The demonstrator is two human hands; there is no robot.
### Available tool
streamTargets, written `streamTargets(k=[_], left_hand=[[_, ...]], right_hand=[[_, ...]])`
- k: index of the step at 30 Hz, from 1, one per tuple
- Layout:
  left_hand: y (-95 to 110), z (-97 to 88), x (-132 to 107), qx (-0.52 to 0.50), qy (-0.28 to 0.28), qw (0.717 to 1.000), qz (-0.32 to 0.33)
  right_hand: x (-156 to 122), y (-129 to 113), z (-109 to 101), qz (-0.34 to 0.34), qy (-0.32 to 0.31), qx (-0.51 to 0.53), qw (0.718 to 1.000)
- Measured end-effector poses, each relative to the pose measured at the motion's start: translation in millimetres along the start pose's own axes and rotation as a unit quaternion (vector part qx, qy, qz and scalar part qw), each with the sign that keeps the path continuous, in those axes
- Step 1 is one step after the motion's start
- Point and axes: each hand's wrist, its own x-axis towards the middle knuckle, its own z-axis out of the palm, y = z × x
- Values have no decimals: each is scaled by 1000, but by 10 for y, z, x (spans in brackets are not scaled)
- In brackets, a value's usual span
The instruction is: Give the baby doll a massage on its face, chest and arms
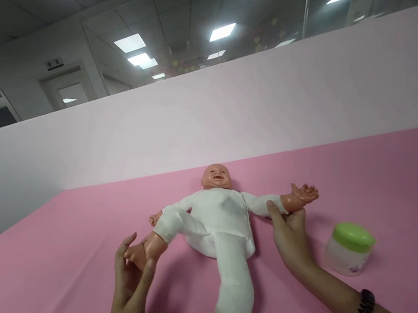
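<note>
A plastic baby doll (220,219) in a white cloth suit lies on its back on a pink covered surface (55,291), its head pointing away from me. My left hand (128,284) grips the doll's bare plastic foot (139,254), with that leg bent out to the left. My right hand (291,236) is wrapped around the doll's outstretched forearm (278,204), just below the small plastic hand. The doll's other leg runs toward me and is cut off by the bottom of the picture. To the right of my right hand stands a translucent jar with a green lid (349,247), not touched by either hand.
A pale pink upright board (203,125) stands along the far side of the pink surface. Beyond it are an office ceiling with lights, a glass partition and doors. A dark beaded bracelet (359,308) circles my right wrist.
</note>
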Motion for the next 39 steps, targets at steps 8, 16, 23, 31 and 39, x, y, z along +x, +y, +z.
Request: streamTargets(k=[8,16,23,31,39], left_hand=[[-175,-37,-133,142,-337,901,235],[-26,99,105,-116,-5,984,-137],[-184,32,70,-45,-41,996,-62],[-311,-65,-96,-4,-313,948,60],[-39,80,271,-120,-34,974,-187]], right_hand=[[-145,107,-8,-228,-260,-170,923],[9,41,-50,70,-6,-28,997],[24,85,-91,-14,-28,-73,997],[-186,44,-53,-291,-227,-201,907],[88,87,-100,80,61,-60,993]])
